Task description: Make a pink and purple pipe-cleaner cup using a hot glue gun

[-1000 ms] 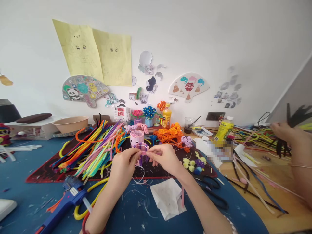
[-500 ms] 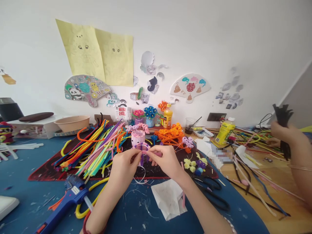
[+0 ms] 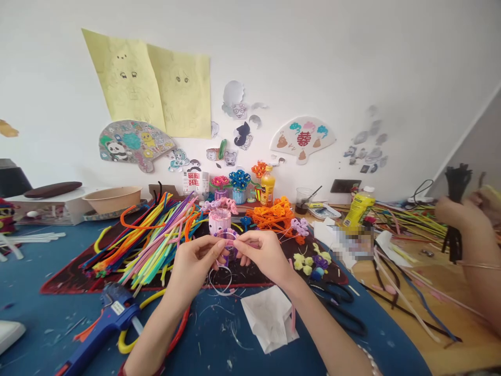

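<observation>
Between the fingertips of both hands is a short piece of pink pipe cleaner [image 3: 230, 243]. My left hand [image 3: 198, 258] pinches its left end. The other end is pinched by my right hand [image 3: 263, 253], whose fingers curl over the rest of it. Just behind my fingers stands a purple pipe-cleaner piece [image 3: 234, 233], partly hidden by them. Behind that is a pink and white pipe-cleaner pot [image 3: 219, 221] with pink curls above it. A thin clear loop [image 3: 221, 287] lies on the table below my hands.
A blue glue gun [image 3: 111, 318] lies left of my forearm, near a pile of coloured pipe cleaners [image 3: 156, 245]. White tissue [image 3: 268, 318] and black scissors [image 3: 344, 308] lie to the right. At far right, another person's hand [image 3: 460, 214] holds a black pipe-cleaner bundle [image 3: 457, 183].
The view has shifted slightly. Both my hands keep the pink pipe cleaner, with the left fingers more spread. At far right, the other person's second hand has risen beside the black bundle.
</observation>
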